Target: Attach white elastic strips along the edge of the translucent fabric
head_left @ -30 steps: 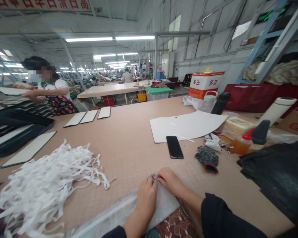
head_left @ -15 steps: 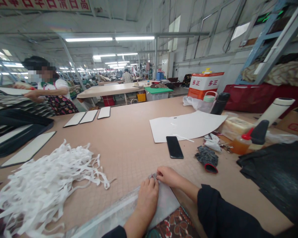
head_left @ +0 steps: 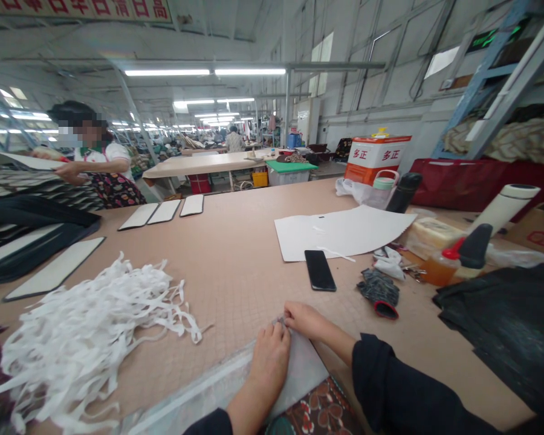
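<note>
My left hand (head_left: 268, 361) lies fingers-down on a pale grey panel (head_left: 303, 370) at the table's near edge, pressing its far corner. My right hand (head_left: 304, 319) meets it at that corner, fingertips pinched on a small edge of the panel. A clear plastic strip (head_left: 194, 399) runs left from the panel. Under the panel's near end shows a brown floral fabric (head_left: 323, 412).
A heap of white strips (head_left: 81, 338) lies to the left. A black phone (head_left: 320, 270), a dark glove (head_left: 379, 291), white card (head_left: 340, 231), bottles (head_left: 448, 261) and black fabric (head_left: 503, 320) sit to the right. A person at far left holds a panel (head_left: 31, 162).
My right forearm has slid a little further left and forward; both hands stay at the panel's corner. The view has dropped slightly.
</note>
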Tool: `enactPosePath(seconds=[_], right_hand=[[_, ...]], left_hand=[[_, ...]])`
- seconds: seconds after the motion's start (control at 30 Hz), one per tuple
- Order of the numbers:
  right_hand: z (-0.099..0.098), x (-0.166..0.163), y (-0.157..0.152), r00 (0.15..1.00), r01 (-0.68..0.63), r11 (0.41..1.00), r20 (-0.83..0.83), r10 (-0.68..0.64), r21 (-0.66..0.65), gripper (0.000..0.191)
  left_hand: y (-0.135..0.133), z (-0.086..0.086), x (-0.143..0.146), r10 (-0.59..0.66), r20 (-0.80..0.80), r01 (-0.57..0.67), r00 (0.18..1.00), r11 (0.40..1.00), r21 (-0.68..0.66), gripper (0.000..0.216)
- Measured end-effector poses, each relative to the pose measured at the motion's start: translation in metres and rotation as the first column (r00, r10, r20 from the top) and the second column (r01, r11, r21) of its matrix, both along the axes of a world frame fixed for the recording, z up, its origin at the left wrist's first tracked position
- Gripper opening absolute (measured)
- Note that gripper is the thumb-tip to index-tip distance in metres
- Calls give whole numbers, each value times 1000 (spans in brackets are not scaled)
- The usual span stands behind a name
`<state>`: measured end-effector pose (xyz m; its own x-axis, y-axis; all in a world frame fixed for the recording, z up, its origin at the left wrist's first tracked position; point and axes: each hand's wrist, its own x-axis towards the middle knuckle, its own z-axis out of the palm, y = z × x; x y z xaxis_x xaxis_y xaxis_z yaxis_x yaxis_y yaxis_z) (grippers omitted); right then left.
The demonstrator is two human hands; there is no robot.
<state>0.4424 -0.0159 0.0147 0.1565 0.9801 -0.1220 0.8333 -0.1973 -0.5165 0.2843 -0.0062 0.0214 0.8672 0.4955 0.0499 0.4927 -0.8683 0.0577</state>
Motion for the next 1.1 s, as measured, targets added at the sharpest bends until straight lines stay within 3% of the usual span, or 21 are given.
enactPosePath(seconds=[0.2,0.4,0.57,0.7,0.9,1.1], right_hand=[[0,-13,-13,999,42,991,-17,-40,124,17],[-6,-25,-35,992,-95,967,-60,112,236,27],[6,-34,-43,965,-254,944,111,235,209,25],[8,-38,-53,908,-390,902,242,342,186,25],[8,-36,-58,891,-415,898,266,368,147,29],[12,-36,-56,891,-426,893,238,387,142,30]], left_hand=[[3,-2,-1,136,89,-126,987,986,-112,28],[12,5,-13,297,73,-259,952,909,-326,18],[5,9,-24,74,-43,-79,996,991,-107,27],[0,6,-37,-60,-139,62,988,998,15,26],[10,9,-92,-96,-210,108,973,993,44,20],[19,12,-175,-19,-239,24,971,999,21,19]])
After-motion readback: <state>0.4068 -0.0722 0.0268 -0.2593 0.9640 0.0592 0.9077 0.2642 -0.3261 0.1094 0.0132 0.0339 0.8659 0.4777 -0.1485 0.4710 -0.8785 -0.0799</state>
